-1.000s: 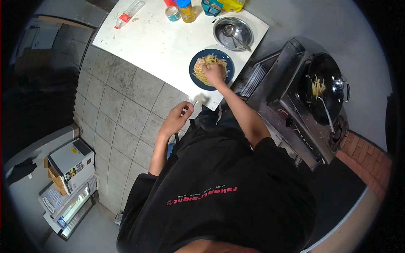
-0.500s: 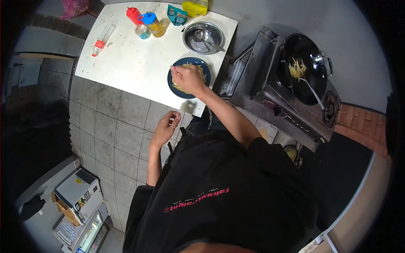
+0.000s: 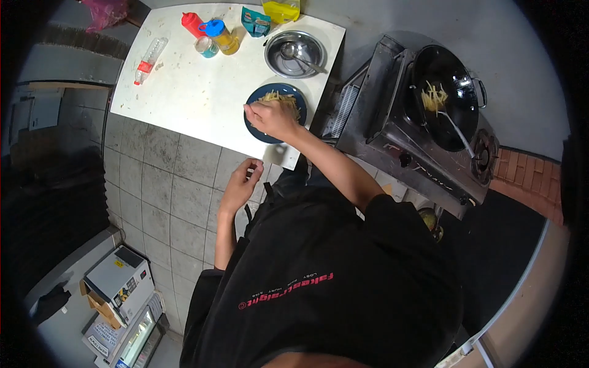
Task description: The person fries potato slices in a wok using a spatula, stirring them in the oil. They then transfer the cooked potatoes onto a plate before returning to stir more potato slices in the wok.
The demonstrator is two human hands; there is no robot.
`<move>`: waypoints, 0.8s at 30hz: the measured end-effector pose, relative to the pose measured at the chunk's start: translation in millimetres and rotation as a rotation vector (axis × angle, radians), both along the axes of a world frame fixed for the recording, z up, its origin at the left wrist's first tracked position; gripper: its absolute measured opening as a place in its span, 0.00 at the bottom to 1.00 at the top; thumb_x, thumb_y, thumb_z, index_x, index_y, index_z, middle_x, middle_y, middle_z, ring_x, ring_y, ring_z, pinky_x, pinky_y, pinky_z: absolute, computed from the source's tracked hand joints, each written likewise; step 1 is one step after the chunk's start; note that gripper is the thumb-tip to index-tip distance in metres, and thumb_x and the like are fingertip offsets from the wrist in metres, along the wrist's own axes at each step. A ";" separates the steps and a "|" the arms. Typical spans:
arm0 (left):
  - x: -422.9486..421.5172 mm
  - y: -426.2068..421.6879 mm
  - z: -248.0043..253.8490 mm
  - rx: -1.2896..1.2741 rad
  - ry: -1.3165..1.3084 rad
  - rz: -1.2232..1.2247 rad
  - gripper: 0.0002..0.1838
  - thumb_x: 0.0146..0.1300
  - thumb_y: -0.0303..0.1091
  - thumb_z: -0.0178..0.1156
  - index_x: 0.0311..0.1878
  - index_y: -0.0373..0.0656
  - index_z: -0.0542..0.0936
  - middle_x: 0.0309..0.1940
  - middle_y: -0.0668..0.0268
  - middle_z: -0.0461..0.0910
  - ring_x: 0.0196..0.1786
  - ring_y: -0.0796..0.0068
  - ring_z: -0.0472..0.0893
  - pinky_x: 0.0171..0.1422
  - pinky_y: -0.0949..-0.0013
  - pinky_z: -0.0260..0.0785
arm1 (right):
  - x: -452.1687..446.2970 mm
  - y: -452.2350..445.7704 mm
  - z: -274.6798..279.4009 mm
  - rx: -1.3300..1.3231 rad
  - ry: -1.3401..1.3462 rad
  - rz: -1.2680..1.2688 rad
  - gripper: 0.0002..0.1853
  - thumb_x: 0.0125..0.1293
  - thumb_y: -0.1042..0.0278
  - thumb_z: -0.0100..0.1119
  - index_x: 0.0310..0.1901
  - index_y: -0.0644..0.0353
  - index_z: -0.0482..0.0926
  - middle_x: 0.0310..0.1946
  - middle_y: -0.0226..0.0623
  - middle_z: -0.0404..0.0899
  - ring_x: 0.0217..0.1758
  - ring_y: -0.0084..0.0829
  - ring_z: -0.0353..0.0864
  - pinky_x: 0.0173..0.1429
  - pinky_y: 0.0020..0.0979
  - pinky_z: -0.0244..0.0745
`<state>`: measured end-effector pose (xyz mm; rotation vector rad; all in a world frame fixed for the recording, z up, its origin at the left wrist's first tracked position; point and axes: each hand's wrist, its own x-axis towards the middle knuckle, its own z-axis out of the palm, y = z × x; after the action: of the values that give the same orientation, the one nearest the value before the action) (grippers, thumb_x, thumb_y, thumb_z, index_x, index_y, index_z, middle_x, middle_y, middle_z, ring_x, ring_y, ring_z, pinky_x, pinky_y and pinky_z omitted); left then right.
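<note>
A dark blue plate [image 3: 254, 130] lies near the table's front right corner, with pale cut strips [image 3: 279, 98], like potato, on it. My right hand [image 3: 274, 120] is over the plate, its fingers closed together at the plate's left side. Whatever those fingers hold is hidden or too small to make out. Just off the table's front edge is my left hand [image 3: 240, 186], its fingers loosely bent, thumb apart, and nothing in it. Right of the table, more strips [image 3: 434, 97] lie in a black wok [image 3: 454, 70] on the stove, with a ladle or spatula [image 3: 457, 132] resting in it.
A steel bowl [image 3: 271, 60] with a ladle stands behind the plate. Further left are a red squeeze bottle [image 3: 192, 23], a blue-lidded jar [image 3: 226, 42], a small jar [image 3: 206, 47] and a plastic bottle [image 3: 149, 60]. The gas stove [image 3: 392, 138] stands beside the white table [image 3: 184, 92].
My right hand has shifted slightly left and toward me over the plate, its wrist turned a little. My left hand stays nearly still. The whole view has moved slightly.
</note>
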<state>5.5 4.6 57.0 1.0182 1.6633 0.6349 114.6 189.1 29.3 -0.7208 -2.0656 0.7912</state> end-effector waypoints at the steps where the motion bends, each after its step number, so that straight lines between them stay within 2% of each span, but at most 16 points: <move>1: 1.9 0.1 1.6 0.014 -0.015 0.024 0.18 0.74 0.43 0.58 0.52 0.35 0.79 0.41 0.63 0.83 0.37 0.73 0.78 0.43 0.69 0.71 | 0.9 -4.3 22.9 0.015 0.056 -0.023 0.15 0.67 0.69 0.63 0.22 0.64 0.79 0.19 0.50 0.79 0.21 0.50 0.81 0.28 0.44 0.77; 4: 4.8 3.1 4.2 0.004 0.019 -0.016 0.18 0.74 0.43 0.58 0.52 0.35 0.79 0.42 0.62 0.83 0.38 0.72 0.79 0.43 0.68 0.72 | -6.9 2.3 -4.6 -0.012 0.062 -0.058 0.16 0.67 0.68 0.63 0.22 0.64 0.79 0.18 0.49 0.78 0.22 0.50 0.82 0.28 0.44 0.77; 5: 5.1 4.4 4.1 0.010 0.022 -0.015 0.18 0.74 0.43 0.58 0.52 0.35 0.79 0.42 0.62 0.83 0.38 0.72 0.79 0.43 0.68 0.72 | -7.4 5.8 -34.5 -0.006 0.007 -0.044 0.16 0.68 0.67 0.62 0.22 0.63 0.79 0.18 0.49 0.78 0.23 0.49 0.82 0.28 0.45 0.77; 7: 2.6 4.6 3.2 0.029 0.020 -0.012 0.18 0.74 0.43 0.58 0.52 0.35 0.79 0.42 0.61 0.83 0.39 0.70 0.79 0.44 0.67 0.72 | -2.7 4.2 -38.8 -0.011 -0.027 0.000 0.16 0.68 0.67 0.62 0.22 0.63 0.79 0.18 0.48 0.78 0.23 0.49 0.82 0.28 0.45 0.76; 10: -0.9 3.0 3.7 0.021 0.003 0.045 0.18 0.74 0.43 0.58 0.52 0.36 0.79 0.42 0.61 0.83 0.40 0.70 0.80 0.45 0.67 0.72 | -0.9 -0.1 -3.5 0.023 -0.031 0.039 0.15 0.68 0.67 0.62 0.23 0.64 0.79 0.19 0.47 0.79 0.23 0.50 0.82 0.28 0.45 0.76; 12: -2.0 1.5 3.6 0.019 0.013 0.017 0.18 0.74 0.43 0.58 0.52 0.36 0.79 0.43 0.60 0.83 0.40 0.69 0.80 0.45 0.67 0.72 | -2.3 4.5 12.5 -0.008 0.079 0.026 0.15 0.68 0.65 0.62 0.25 0.63 0.80 0.19 0.46 0.80 0.23 0.50 0.82 0.28 0.46 0.76; 14: -0.2 2.7 6.9 0.024 0.022 -0.023 0.17 0.74 0.42 0.58 0.52 0.36 0.79 0.43 0.60 0.83 0.40 0.69 0.80 0.46 0.67 0.72 | -1.6 13.2 -31.0 0.004 0.053 0.017 0.14 0.68 0.66 0.63 0.26 0.63 0.80 0.20 0.46 0.80 0.23 0.48 0.82 0.28 0.44 0.76; 16: 1.2 6.9 14.2 0.026 0.030 -0.014 0.17 0.73 0.42 0.59 0.52 0.36 0.80 0.43 0.59 0.83 0.40 0.68 0.80 0.46 0.67 0.72 | 3.5 20.4 -68.1 0.075 -0.170 0.048 0.12 0.67 0.67 0.64 0.26 0.62 0.81 0.21 0.45 0.81 0.23 0.47 0.82 0.26 0.42 0.76; 18: -1.1 9.3 13.4 0.048 0.027 0.023 0.17 0.73 0.41 0.59 0.51 0.36 0.80 0.42 0.59 0.83 0.40 0.69 0.80 0.46 0.67 0.72 | 6.3 14.6 -34.9 0.123 -0.110 0.093 0.11 0.67 0.66 0.63 0.27 0.61 0.82 0.22 0.46 0.82 0.24 0.47 0.83 0.27 0.43 0.76; 20: -0.7 4.0 9.6 0.056 0.021 0.061 0.16 0.73 0.41 0.59 0.51 0.36 0.80 0.41 0.59 0.83 0.40 0.69 0.80 0.46 0.67 0.72 | 6.2 10.3 -11.0 -0.004 0.017 0.047 0.12 0.68 0.63 0.61 0.28 0.61 0.82 0.22 0.46 0.82 0.24 0.48 0.83 0.28 0.44 0.77; 21: -1.5 2.4 5.0 0.062 0.007 0.034 0.16 0.73 0.41 0.59 0.51 0.36 0.80 0.41 0.60 0.83 0.40 0.69 0.80 0.46 0.67 0.72 | 4.6 15.2 -26.0 -0.005 -0.037 0.032 0.13 0.68 0.66 0.62 0.28 0.64 0.81 0.21 0.48 0.79 0.24 0.47 0.82 0.29 0.42 0.76; 24: -2.7 6.3 8.9 0.056 -0.017 0.000 0.16 0.73 0.41 0.59 0.52 0.36 0.79 0.41 0.60 0.83 0.39 0.70 0.79 0.46 0.68 0.72 | 11.2 26.5 -80.1 0.086 -0.167 0.079 0.13 0.69 0.68 0.61 0.26 0.65 0.79 0.19 0.47 0.78 0.24 0.47 0.82 0.28 0.40 0.74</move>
<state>2.8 10.9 65.9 1.0507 1.6387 0.6916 125.9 215.6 -50.9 -0.6806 -2.2757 0.7016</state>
